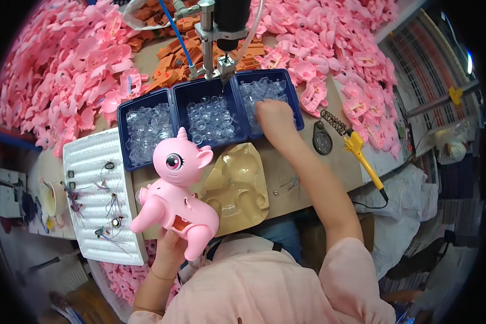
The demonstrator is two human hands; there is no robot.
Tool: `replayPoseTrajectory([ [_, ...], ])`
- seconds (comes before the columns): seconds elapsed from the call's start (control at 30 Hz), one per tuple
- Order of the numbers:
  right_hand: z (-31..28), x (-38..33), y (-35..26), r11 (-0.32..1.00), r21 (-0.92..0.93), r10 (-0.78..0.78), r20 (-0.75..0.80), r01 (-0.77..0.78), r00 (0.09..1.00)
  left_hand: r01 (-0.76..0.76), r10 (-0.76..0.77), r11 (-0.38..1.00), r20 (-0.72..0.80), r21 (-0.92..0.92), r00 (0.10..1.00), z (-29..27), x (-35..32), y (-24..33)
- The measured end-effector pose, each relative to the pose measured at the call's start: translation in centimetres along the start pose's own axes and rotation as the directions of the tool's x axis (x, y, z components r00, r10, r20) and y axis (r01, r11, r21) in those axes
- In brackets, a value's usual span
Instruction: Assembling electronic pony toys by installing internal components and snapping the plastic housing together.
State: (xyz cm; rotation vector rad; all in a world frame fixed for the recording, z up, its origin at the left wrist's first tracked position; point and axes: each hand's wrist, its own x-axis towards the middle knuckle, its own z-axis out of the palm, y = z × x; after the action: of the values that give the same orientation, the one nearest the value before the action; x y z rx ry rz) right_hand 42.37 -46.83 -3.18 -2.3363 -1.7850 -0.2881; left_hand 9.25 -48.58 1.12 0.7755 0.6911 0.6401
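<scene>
My left hand (pixel 170 249) is wrapped round the lower body of a pink unicorn toy (pixel 170 202), keeping it above the table's near edge. The toy has a horn, a large dark eye and an open slot in its body with orange showing inside. Over the right compartment of a dark blue bin (pixel 264 81), my right hand (pixel 275 120) is closed and reaches down among small clear plastic parts (pixel 256 93). Its fingertips are hidden, so I cannot make out what they hold. A tan molded tray (pixel 237 186) lies between my arms.
A black and metal machine head (pixel 229 32) hangs above the bins. Pink shells (pixel 70 65) and orange pieces (pixel 181 54) are heaped behind. At right, a yellow soldering iron (pixel 364 159) rests by its coil holder. White foam (pixel 105 200) with wired parts lies left.
</scene>
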Motion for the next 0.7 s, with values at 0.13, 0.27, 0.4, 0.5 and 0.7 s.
replayPoseTrajectory([
  [0.13, -0.6, -0.7, 1.2, 0.954, 0.247, 0.186, -0.041, -0.171, 0.982, 0.099, -0.094, 0.98, 0.036, -0.173, 0.995, -0.2, -0.2, -0.4],
  [0.27, -1.1, -1.3, 1.6, 0.969, 0.231, 0.071, 0.096, -0.092, 0.993, 0.183, -0.152, 0.933, 0.123, -0.31, 0.981, -0.1, -0.2, -0.7],
  [0.4, -5.1, -3.5, -1.2, 0.774, 0.607, 0.279, -0.071, -0.18, 0.958, 0.268, -0.256, 0.928, 0.081, -0.26, 0.963, -3.0, -1.8, -1.8],
  [0.5, -9.5, -8.9, -3.0, 0.969, 0.232, -0.056, -0.13, 0.085, 0.99, 0.342, -0.335, 0.905, 0.073, -0.251, 0.939, -3.3, -3.1, -1.7],
  [0.7, -13.8, -14.2, -11.5, -0.211, 0.835, 0.126, 0.538, -0.507, 0.833, 0.209, -0.221, 0.927, -0.004, -0.313, 0.975, 0.1, -3.3, -2.2],
])
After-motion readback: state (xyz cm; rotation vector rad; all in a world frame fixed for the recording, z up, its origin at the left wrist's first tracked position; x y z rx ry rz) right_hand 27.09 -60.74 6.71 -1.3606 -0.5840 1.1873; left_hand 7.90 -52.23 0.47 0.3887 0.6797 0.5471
